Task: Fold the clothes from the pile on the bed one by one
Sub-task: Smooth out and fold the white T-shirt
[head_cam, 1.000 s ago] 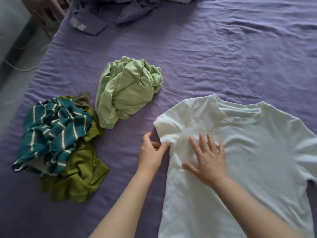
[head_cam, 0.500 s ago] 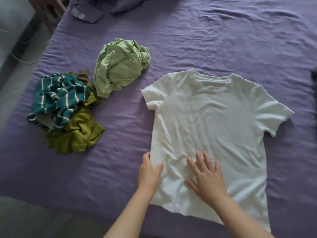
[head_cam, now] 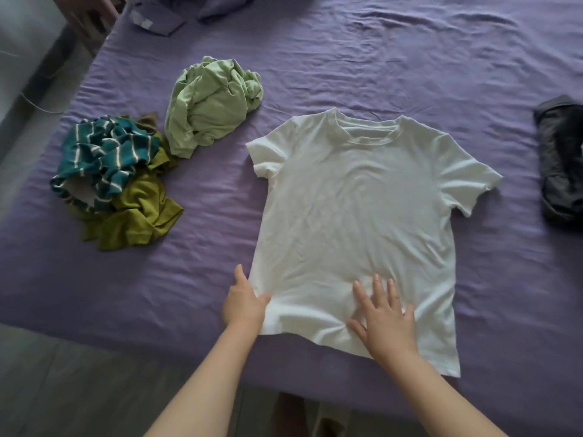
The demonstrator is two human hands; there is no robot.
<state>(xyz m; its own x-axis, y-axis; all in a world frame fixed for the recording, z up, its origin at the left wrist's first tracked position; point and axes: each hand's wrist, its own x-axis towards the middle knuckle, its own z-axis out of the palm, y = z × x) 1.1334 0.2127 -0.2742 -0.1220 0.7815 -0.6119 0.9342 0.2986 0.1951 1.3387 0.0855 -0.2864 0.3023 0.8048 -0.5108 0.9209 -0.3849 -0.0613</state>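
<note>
A white T-shirt [head_cam: 356,209] lies spread flat, front up, on the purple bed sheet [head_cam: 394,64], collar pointing away from me. My left hand [head_cam: 244,305] rests with straight fingers along the shirt's lower left side edge, thumb lying on the fabric near the hem. My right hand [head_cam: 386,316] presses flat on the shirt's lower middle with fingers spread, and the cloth bunches a little beside it. To the left lie crumpled clothes: a light green garment [head_cam: 208,105], a teal striped one [head_cam: 104,156] and an olive one [head_cam: 138,216].
A dark grey garment [head_cam: 561,162] lies at the right edge of the bed. More purple fabric [head_cam: 157,20] is bunched at the far end. The bed's near edge runs just below my hands, with grey floor [head_cam: 63,389] at lower left.
Both hands slid down the shirt from the left sleeve and chest to the lower part near the hem. The left hand let go of its pinch on the sleeve. The view pulled back.
</note>
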